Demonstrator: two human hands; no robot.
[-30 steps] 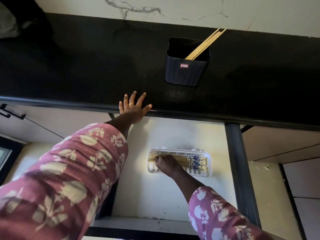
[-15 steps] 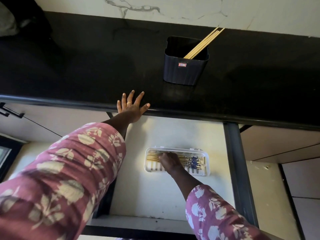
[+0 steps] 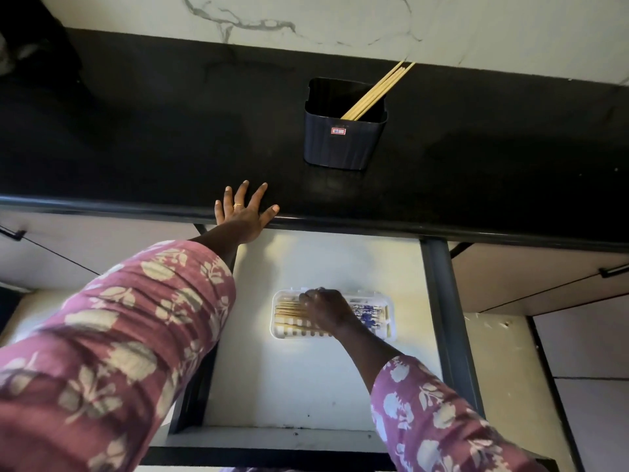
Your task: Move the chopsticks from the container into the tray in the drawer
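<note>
Here the drawer [image 3: 306,386] stands pulled out below the black worktop [image 3: 136,137], its pale floor lit brightly. A white tray [image 3: 276,330] lies on that floor, toward the right side and well back from the front edge. Chopsticks [image 3: 287,310] lie flat in the tray, running left to right. Their plain wooden ends point left, and blue-patterned ends show at the right.

The right hand [image 3: 326,310] reaches down into the tray, back of the hand up, and covers the middle of these chopsticks. Its fingers bend down onto them near the far rim. I cannot tell whether they pinch any stick or only rest on the pile.

The left hand [image 3: 243,214] lies flat on the front edge of the worktop, fingers spread apart and straight, holding nothing. A gold ring [image 3: 238,205] sits on 1 finger. Both arms wear a pink sleeve [image 3: 136,335] with a pale leaf print.

Further back on the worktop, right of the left hand and well apart from it, stands the dark container [image 3: 340,144], with a small red label on its near wall. The leaning chopsticks [image 3: 377,90] stick out of it, tilted toward the right rear corner, their tips reaching the white marbled wall [image 3: 340,22].
</note>
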